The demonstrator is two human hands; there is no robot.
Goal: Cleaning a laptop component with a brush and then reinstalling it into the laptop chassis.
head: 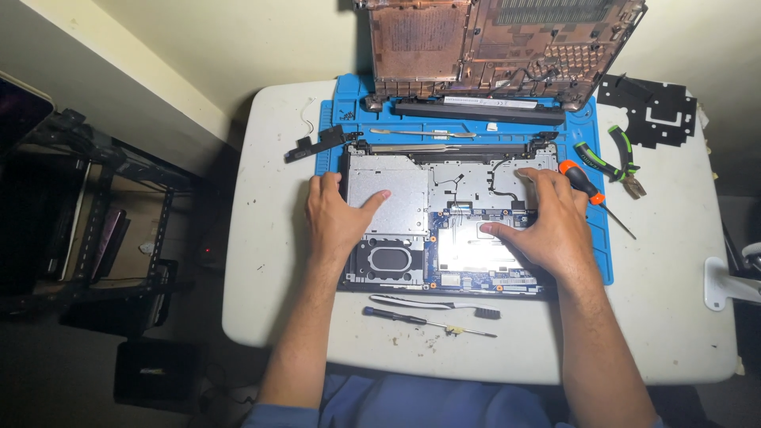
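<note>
An opened grey laptop base [444, 190], its inner metal plates and blue circuit board laid bare, was seen lying on a blue rubber work mat [337, 119] spread over a white rounded table [269, 261]. The left hand [337, 218] was laid flat on the left part of the base, palm down and fingers loose, with the thumb stretched across the silver drive cover [396, 202]; nothing was grasped by it. The right hand [551, 226] was pressed on the right part of the base, fingers spread and slack, its thumb pointed left over the brightly lit blue circuit board [468, 265]; no object was clasped in it either. Just beyond the right hand's fingers an orange-and-black handled screwdriver [583, 184] was lying on the mat, near but not gripped.

At the far edge of the mat the removed brown plastic bottom cover [507, 43] was propped up tilted, with a long black battery bar [476, 109] lying in front of it. To the right, green-handled pliers [614, 162] and a flat black cut-out sheet [650, 103] were set on the table. A small black speaker part [313, 144] was placed at the mat's left edge. Near the table's front edge, just in front of the base, a black-handled brush [436, 303] and a thin black screwdriver [424, 321] were laid side by side.
</note>
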